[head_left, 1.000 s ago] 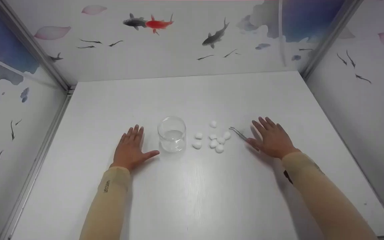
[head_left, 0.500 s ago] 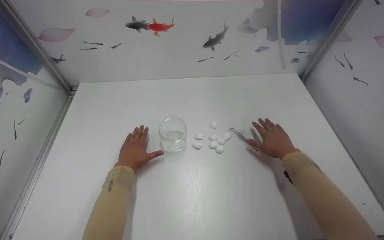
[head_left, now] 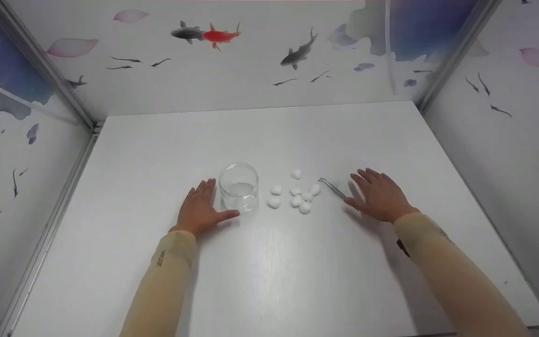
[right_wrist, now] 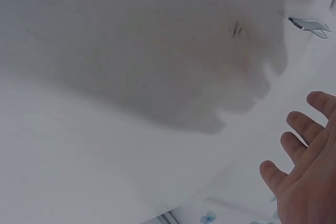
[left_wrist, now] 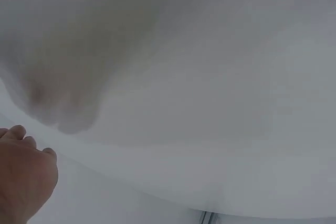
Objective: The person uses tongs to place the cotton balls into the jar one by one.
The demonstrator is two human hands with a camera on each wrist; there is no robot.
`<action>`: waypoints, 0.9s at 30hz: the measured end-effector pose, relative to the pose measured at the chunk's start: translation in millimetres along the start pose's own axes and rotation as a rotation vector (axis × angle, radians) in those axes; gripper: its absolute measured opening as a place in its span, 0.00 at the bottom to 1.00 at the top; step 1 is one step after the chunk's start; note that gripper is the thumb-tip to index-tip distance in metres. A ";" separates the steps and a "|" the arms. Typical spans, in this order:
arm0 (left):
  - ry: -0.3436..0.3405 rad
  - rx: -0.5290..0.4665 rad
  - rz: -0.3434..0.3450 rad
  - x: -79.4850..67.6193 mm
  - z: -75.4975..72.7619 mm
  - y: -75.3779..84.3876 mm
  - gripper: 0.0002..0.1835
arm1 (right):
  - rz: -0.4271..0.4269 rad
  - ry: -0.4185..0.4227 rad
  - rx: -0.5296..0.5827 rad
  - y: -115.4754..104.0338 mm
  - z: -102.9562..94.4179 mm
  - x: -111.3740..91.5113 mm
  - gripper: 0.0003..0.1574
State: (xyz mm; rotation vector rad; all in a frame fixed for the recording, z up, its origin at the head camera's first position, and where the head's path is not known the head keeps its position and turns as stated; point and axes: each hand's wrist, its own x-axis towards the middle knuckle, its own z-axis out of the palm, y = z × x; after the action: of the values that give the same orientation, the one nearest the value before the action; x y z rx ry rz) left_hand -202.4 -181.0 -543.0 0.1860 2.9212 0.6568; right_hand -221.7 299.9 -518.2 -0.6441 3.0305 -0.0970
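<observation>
A clear glass jar (head_left: 233,202) stands upright left of the middle of the table. Close against its left side is my left hand (head_left: 201,208), fingers straight and thumb spread across in front of the jar's base. To the right of the jar lie several white cotton balls (head_left: 305,207), some bunched together. Beyond them is a pair of metal tweezers (head_left: 331,188), its bent tips pointing toward the cotton balls. My right hand (head_left: 379,196) hovers with straight fingers, its thumb overlapping the near end of the tweezers. The right wrist view also catches the tweezers (right_wrist: 311,26) past the fingers (right_wrist: 304,127).
All of this rests on a white tabletop (head_left: 269,281). Panels printed with fish and petals border it: a back wall (head_left: 251,84), a left wall (head_left: 40,187) and a right wall (head_left: 498,154). Metal rails run along the corners.
My left hand has moved right, closing the distance to the glass jar. The right hand stays almost in place near the tweezers. The jar and cotton balls have not moved on the table.
</observation>
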 end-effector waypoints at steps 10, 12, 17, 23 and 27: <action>0.017 -0.235 -0.053 7.8 10.1 13.0 0.69 | -0.097 0.027 -0.001 -16.0 -6.9 11.2 0.34; 0.020 -0.250 -0.049 8.4 12.9 12.5 0.69 | -0.118 0.022 -0.010 -18.8 -7.3 13.8 0.31; 0.022 -0.248 -0.040 8.7 16.8 11.1 0.67 | -0.138 0.010 -0.025 -24.1 -5.4 19.5 0.27; 0.005 -0.264 -0.055 8.1 17.9 12.1 0.65 | -0.123 0.014 -0.025 -29.9 -0.9 26.3 0.21; 0.005 -0.267 -0.054 8.4 17.6 13.0 0.63 | -0.100 0.031 0.004 -35.0 0.9 30.1 0.13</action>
State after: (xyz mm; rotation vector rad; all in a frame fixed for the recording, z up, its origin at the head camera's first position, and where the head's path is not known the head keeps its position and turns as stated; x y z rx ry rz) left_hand -206.5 -160.7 -554.0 0.0751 2.7940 1.0273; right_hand -235.0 255.7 -517.5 -0.8013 3.0256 -0.1176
